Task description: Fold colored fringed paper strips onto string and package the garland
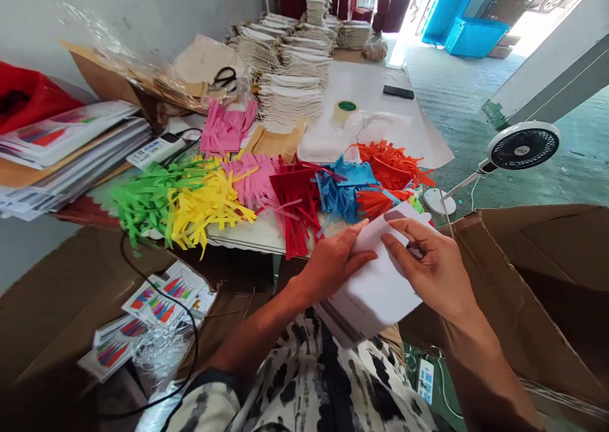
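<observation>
The left fingers (360, 262) were closed around one long edge of a white packet (380, 292), thumb flat on its upper face and the others along and behind the side. The right fingers (413, 229) were bent in a near pinch at the packet's far end, thumb and forefinger tips close together on it; whether a layer was caught between those tips could not be told. The packet lay tilted between both sets of fingers, its lower end hanging toward the wearer's lap.

Just beyond the fingers, on the surface (266, 230), lay orange fringes (392, 159), and next to them blue fringes (352, 177). Farther to the left of the left fingers followed dark red fringes (295, 188), pink fringes (252, 175), yellow fringes (204, 207) and green fringes (143, 197), side by side and partly overlapping. Past the blue fringes, farther from the fingers, sat a tape roll (339, 111) and a flat black object (398, 92); stacked white bundles (290, 96) rose behind and to the left.

To the right of the right fingers stood a fan (523, 148) on the floor side, above a cardboard box (547, 248). Well left of and below the left fingers, printed packets (162, 302) lay in another box (47, 305)
</observation>
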A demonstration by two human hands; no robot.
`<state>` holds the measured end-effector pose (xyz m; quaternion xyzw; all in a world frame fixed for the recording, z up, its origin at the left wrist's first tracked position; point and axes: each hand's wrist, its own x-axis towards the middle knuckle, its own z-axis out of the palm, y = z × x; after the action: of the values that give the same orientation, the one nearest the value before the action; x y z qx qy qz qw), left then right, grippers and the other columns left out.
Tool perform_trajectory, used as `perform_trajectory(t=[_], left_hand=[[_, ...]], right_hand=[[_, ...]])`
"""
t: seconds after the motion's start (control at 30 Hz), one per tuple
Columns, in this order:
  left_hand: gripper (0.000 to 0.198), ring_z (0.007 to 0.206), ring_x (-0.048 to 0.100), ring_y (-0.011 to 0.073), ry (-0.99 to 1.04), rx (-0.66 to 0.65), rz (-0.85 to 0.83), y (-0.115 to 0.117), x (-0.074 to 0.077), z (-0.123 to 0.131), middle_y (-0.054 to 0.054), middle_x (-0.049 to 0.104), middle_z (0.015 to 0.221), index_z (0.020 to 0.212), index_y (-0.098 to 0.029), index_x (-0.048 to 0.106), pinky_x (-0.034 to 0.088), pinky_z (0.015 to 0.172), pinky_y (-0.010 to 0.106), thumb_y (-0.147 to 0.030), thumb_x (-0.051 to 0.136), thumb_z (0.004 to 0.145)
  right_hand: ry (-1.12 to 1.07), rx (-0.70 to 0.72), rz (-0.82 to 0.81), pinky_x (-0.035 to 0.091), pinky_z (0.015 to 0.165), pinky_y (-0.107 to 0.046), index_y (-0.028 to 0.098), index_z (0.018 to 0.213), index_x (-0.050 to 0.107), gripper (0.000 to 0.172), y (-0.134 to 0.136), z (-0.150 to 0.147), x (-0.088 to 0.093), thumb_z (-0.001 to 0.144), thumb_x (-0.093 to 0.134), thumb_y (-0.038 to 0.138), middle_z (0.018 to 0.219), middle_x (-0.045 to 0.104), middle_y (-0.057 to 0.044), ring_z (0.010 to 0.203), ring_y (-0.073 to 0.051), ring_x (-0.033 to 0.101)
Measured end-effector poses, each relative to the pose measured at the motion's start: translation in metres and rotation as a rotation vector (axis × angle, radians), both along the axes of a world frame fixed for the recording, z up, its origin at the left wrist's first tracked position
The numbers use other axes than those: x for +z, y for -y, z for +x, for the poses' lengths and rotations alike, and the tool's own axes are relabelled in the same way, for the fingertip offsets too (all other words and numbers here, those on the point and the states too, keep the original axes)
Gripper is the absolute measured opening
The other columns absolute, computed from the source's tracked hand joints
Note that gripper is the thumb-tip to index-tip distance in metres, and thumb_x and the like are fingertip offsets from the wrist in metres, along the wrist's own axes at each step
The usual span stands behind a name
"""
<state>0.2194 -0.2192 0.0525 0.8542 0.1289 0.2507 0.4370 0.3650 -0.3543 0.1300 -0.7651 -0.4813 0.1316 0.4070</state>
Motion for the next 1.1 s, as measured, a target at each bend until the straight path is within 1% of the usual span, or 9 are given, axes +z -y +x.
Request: perform_trajectory(t=[0.1, 0.33, 0.43, 0.53, 0.63, 0.73, 0.8, 0.97, 1.1], left_hand=[[0.056, 0.11, 0.075, 0.0257, -0.023, -0.02, -0.21, 0.004, 0.002, -0.003, 0.01, 0.078, 0.128, 0.148, -0.019, 0.06, 0.059, 0.095, 0.034, -0.053, 0.06, 0.104], [0.05, 0.078, 0.069, 0.0181, 0.012, -0.017, -0.714, 0.011, 0.009, -0.003, 0.005, 0.079, 0.102, 0.123, -0.019, 0.077, 0.052, 0.063, 0.025, -0.06, 0.064, 0.098], [0.052, 0.068, 0.063, 0.0155, 0.027, 0.062, -0.903, 0.011, 0.009, -0.003, 0.003, 0.076, 0.09, 0.118, -0.02, 0.078, 0.049, 0.057, 0.024, -0.064, 0.069, 0.093], [0.05, 0.067, 0.06, 0.0144, 0.109, 0.263, -0.903, 0.007, 0.005, -0.006, 0.002, 0.073, 0.086, 0.108, -0.02, 0.078, 0.047, 0.056, 0.023, -0.066, 0.07, 0.092], [0.047, 0.069, 0.056, 0.0133, 0.199, 0.412, -0.84, 0.002, 0.001, -0.011, 0.001, 0.072, 0.085, 0.1, -0.02, 0.076, 0.045, 0.057, 0.022, -0.066, 0.07, 0.092], [0.046, 0.067, 0.054, 0.0127, 0.252, 0.456, -0.839, 0.001, -0.004, -0.013, 0.0, 0.069, 0.081, 0.095, -0.02, 0.076, 0.043, 0.058, 0.022, -0.066, 0.071, 0.092], [0.047, 0.067, 0.055, 0.0126, 0.267, 0.434, -0.896, 0.002, -0.007, -0.014, 0.0, 0.07, 0.081, 0.098, -0.02, 0.077, 0.044, 0.059, 0.022, -0.066, 0.073, 0.09], [0.047, 0.066, 0.057, 0.012, 0.251, 0.368, -1.021, 0.003, -0.011, -0.02, 0.002, 0.073, 0.082, 0.101, -0.019, 0.077, 0.047, 0.059, 0.021, -0.064, 0.077, 0.088], [0.045, 0.071, 0.059, 0.0124, 0.339, 0.507, -0.935, 0.0, -0.014, -0.022, 0.001, 0.075, 0.089, 0.102, -0.02, 0.078, 0.049, 0.063, 0.021, -0.063, 0.075, 0.09]], right_hand=[[0.048, 0.03, -0.018, 0.041, 0.056, -0.028, 0.024, 0.113, 0.077, 0.024, -0.001, 0.001, 0.003, 0.1, 0.065, 0.039, 0.071, 0.068, 0.001, 0.057, -0.014, 0.056], [0.218, 0.084, 0.005, 0.051, 0.067, -0.032, 0.025, 0.111, 0.074, 0.019, -0.015, 0.006, 0.001, 0.101, 0.062, 0.035, 0.094, 0.079, -0.002, 0.072, -0.018, 0.069], [0.387, 0.064, 0.141, 0.056, 0.099, -0.045, 0.027, 0.127, 0.069, 0.028, -0.014, 0.005, 0.002, 0.101, 0.063, 0.037, 0.122, 0.078, -0.008, 0.11, -0.028, 0.073], [0.503, -0.107, 0.263, 0.036, 0.125, -0.063, 0.029, 0.156, 0.051, 0.062, -0.002, 0.002, -0.002, 0.098, 0.069, 0.044, 0.16, 0.055, -0.013, 0.152, -0.038, 0.046], [0.197, -0.149, 0.245, 0.045, 0.119, -0.062, 0.031, 0.166, 0.036, 0.078, 0.011, -0.003, -0.019, 0.099, 0.068, 0.051, 0.169, 0.043, -0.014, 0.154, -0.038, 0.044], [-0.336, 0.023, 0.152, 0.062, 0.098, -0.047, 0.031, 0.159, 0.047, 0.059, 0.016, -0.008, -0.044, 0.105, 0.055, 0.055, 0.154, 0.061, -0.013, 0.132, -0.031, 0.066], [-0.547, 0.063, 0.129, 0.064, 0.087, -0.038, 0.029, 0.151, 0.055, 0.053, 0.014, -0.011, -0.056, 0.106, 0.053, 0.057, 0.142, 0.07, -0.011, 0.12, -0.028, 0.072], [-0.638, 0.029, 0.11, 0.063, 0.085, -0.035, 0.025, 0.14, 0.062, 0.051, 0.011, -0.014, -0.064, 0.1, 0.064, 0.057, 0.131, 0.074, -0.009, 0.112, -0.025, 0.072], [-0.756, 0.274, 0.045, 0.065, 0.084, -0.04, 0.027, 0.144, 0.062, 0.063, 0.022, -0.022, -0.066, 0.094, 0.07, 0.064, 0.124, 0.077, -0.008, 0.104, -0.027, 0.075]])
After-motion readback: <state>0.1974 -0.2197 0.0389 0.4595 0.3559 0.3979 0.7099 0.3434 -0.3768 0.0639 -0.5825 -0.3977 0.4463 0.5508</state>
